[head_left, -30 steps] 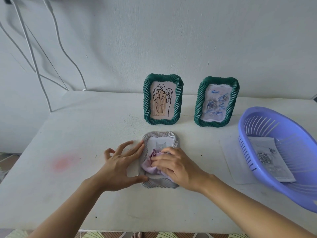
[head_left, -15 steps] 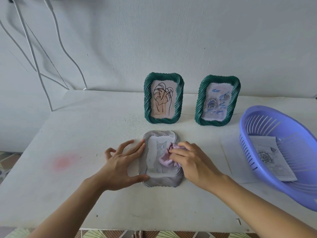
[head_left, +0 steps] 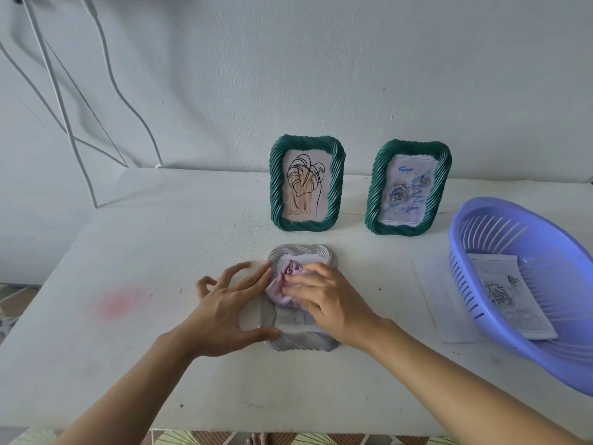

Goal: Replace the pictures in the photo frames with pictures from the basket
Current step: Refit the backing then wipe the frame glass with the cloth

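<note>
A grey ribbed photo frame [head_left: 300, 341] lies flat on the white table [head_left: 128, 252]. My left hand [head_left: 224, 306] steadies its left edge, thumb on the lower corner. My right hand [head_left: 327, 300] presses a crumpled lilac cloth [head_left: 282, 290] on the frame's glass, hiding most of the picture. Two green twisted frames stand behind: the left one [head_left: 306, 184] shows a leaf line drawing, the right one [head_left: 410, 189] a rose print with blue scribbles. A purple slotted basket [head_left: 481, 216] at the right holds a rose picture [head_left: 503, 297].
A loose sheet of paper [head_left: 433, 303] lies on the table, partly under the basket. White cables [head_left: 80, 123] hang down the wall at the left. A pink stain [head_left: 118, 305] marks the table's left part. The front edge runs just below my forearms.
My right hand has carried the cloth from the frame's right side to its upper left area. The left hand has stayed on the frame's left edge.
</note>
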